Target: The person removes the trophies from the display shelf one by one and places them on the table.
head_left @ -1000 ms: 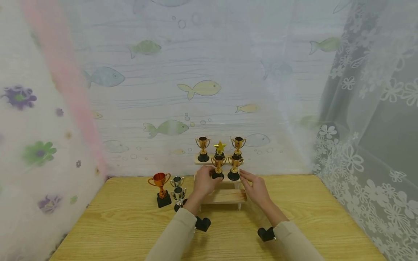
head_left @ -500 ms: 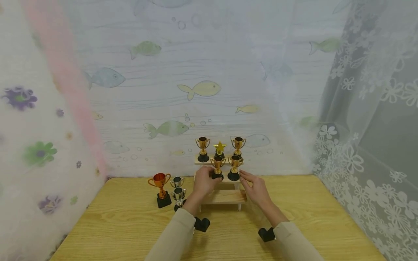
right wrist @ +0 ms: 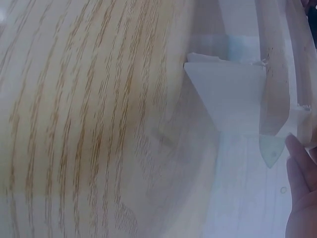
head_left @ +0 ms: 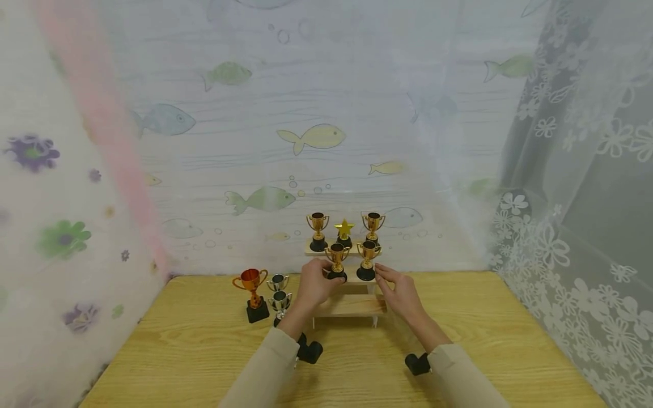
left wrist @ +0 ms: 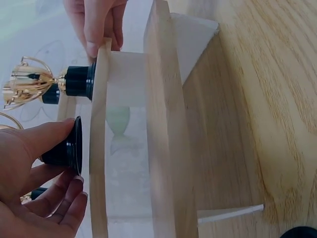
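Table (head_left: 194,357): yellowish wood grain
Backdrop (head_left: 439,136): pale, fish-printed
Left grip (head_left: 312,286): nearly closed, pinching gold trophy (head_left: 337,254)
Right grip (head_left: 401,293): fingers straight, touching stepped stand (head_left: 352,306)

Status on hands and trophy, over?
Left hand gripping gold cup by black base, held just above middle shelf. Right hand at that shelf's right end. Nothing visible between cup and shelf.

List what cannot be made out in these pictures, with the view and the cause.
Head: the base of the rear silver trophy, behind the front silver trophy.
Left wrist: cup of the held gold trophy, mostly hidden by left hand and left edge.
Left wrist: dark round thing, too cut off at the bottom to identify.
Right wrist: much of the right hand, past the right edge.
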`<state>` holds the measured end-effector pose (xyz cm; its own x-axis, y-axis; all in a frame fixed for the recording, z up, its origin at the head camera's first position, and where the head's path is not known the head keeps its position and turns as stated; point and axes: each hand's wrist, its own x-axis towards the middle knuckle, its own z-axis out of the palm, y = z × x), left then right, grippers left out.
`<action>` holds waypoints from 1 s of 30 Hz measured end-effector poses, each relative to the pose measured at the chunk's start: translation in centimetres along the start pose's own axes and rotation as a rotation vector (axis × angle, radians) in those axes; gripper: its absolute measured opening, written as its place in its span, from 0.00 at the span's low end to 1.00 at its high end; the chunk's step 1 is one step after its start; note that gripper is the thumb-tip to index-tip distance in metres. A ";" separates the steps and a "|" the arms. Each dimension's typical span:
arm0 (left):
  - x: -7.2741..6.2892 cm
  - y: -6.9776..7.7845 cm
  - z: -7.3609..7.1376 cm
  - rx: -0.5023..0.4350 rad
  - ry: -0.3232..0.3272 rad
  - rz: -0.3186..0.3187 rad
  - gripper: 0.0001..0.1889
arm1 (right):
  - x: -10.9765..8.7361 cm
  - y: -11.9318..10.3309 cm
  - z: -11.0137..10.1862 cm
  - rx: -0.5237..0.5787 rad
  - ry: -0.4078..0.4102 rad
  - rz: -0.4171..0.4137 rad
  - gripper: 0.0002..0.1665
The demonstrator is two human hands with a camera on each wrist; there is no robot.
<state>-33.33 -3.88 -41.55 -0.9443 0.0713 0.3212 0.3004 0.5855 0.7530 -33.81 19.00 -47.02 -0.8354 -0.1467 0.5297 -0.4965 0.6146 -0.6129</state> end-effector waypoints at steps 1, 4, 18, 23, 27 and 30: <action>-0.1 0.0 -0.1 0.005 0.001 0.006 0.15 | 0.0 0.0 0.0 -0.001 -0.001 -0.001 0.19; -0.4 0.2 -0.5 0.015 -0.004 0.012 0.16 | -0.1 0.0 0.0 0.000 0.000 -0.001 0.19; -1.7 0.3 -1.7 0.030 -0.033 0.031 0.17 | 0.0 -0.1 -0.1 -0.002 -0.005 0.004 0.20; -2.0 0.1 -1.7 0.032 -0.036 0.025 0.16 | 0.0 -0.2 -0.1 -0.006 0.000 -0.006 0.19; -2.5 0.1 -1.7 0.034 -0.051 0.014 0.16 | -0.1 -0.2 -0.2 -0.009 0.000 -0.006 0.19; -2.9 0.3 -1.8 0.026 -0.074 0.013 0.17 | -0.1 -0.3 -0.2 -0.005 0.001 -0.004 0.19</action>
<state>-30.24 -5.37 -41.29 -0.9479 0.1377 0.2872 0.3101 0.6049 0.7334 -33.56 18.97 -46.81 -0.8331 -0.1484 0.5328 -0.4987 0.6181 -0.6076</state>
